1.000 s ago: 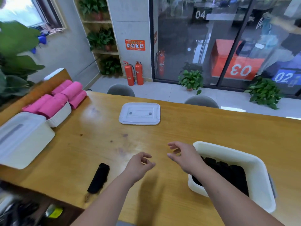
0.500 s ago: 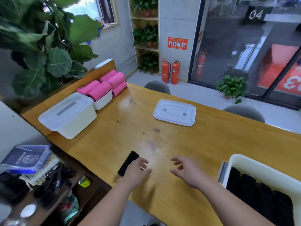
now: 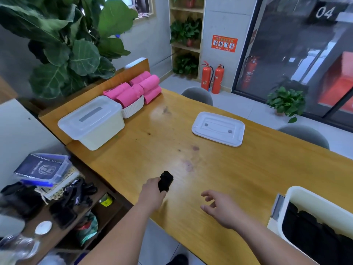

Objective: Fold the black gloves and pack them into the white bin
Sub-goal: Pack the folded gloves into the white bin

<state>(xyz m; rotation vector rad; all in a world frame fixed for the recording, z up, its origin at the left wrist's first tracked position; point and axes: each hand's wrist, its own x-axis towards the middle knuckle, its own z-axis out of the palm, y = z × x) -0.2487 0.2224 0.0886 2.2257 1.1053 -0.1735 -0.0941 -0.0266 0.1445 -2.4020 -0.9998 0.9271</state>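
A folded black glove [image 3: 165, 183] lies near the front left edge of the wooden table [image 3: 238, 169]. My left hand [image 3: 151, 192] grips its near end, fingers curled round it. My right hand [image 3: 221, 209] hovers over the table to the right, fingers spread and relaxed, holding nothing. The white bin [image 3: 298, 199] stands at the lower right, partly cut off by the frame, with several folded black gloves [image 3: 315, 232] packed upright inside it.
The bin's white lid [image 3: 218, 128] lies flat further back. A closed white box [image 3: 91, 122] and a basket of pink rolls [image 3: 133, 90] stand at the table's left end. A cluttered low shelf [image 3: 57, 203] sits left of the table edge. Grey chairs [image 3: 197, 94] are behind.
My head has turned left, so the bin slid to the right edge. My left hand reached forward and closed on the black glove. The right hand stayed hovering.
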